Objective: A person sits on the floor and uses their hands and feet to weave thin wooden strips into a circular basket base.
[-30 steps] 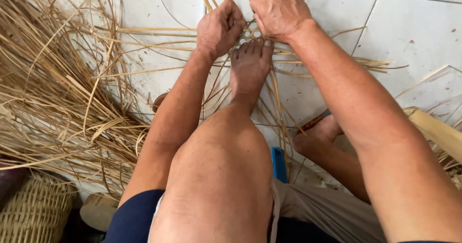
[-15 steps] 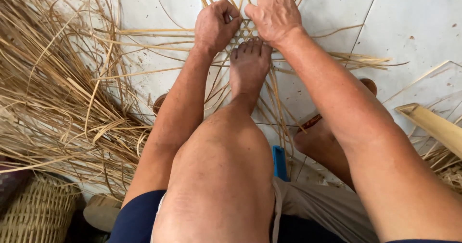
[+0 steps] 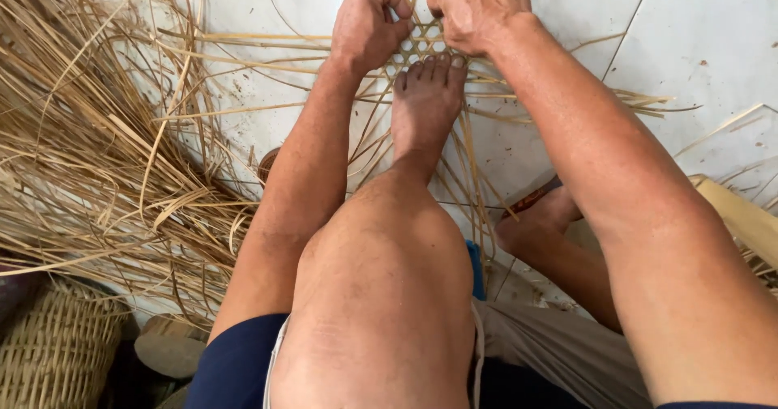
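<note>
A small open-weave mat of thin bamboo strips [image 3: 419,43] lies on the white tiled floor, its long ends fanning outward. My bare foot [image 3: 426,105] presses down on its near edge. My left hand [image 3: 369,27] is closed on strips at the mat's left side. My right hand [image 3: 476,8] is closed on strips at its right side. Both hands sit just beyond my toes, almost touching each other. My raised knee [image 3: 381,296] fills the lower middle of the view.
A big loose heap of bamboo strips [image 3: 89,158] covers the floor at left. A finished woven basket [image 3: 53,348] stands at the bottom left. My other foot [image 3: 539,219] rests at right, near a wider bamboo slat [image 3: 741,215].
Both hands have drawn closer together over the weave, and the view has tilted down a little, so the woven centre shows between them.
</note>
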